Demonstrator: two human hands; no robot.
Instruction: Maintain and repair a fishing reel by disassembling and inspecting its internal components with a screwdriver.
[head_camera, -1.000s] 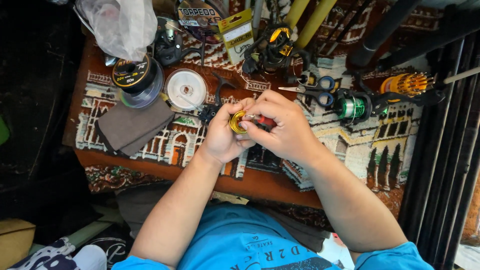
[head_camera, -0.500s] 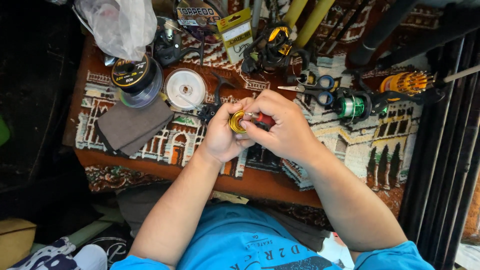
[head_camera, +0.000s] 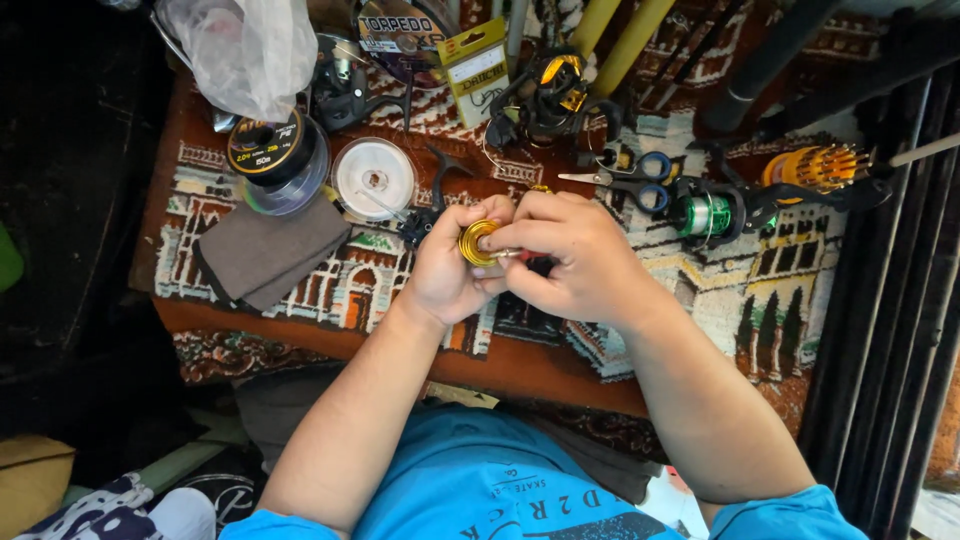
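You held the gold spool pinched between both hands just in front of the blue-handled scissors: left hand cupping its rim, right hand closed on its axle side. It looked rigid, light, slick metal; the rim seemed safest.

Worktop w/ a woven rug over it: rust-red border, cream and green building pattern, filling the centre of view. Grey folded cloth lies on it at 9 o'clock. Clear plastic bag at 11 o'clock, yellow-green tubes at 12. Dark rods run along the 3 o'clock side, top to bottom. Left side, 8 to 10 o'clock, is deep shadow, nothing readable there. Tan bag or cushion at 8 o'clock corner, bottom. Light is even, soft, from above.
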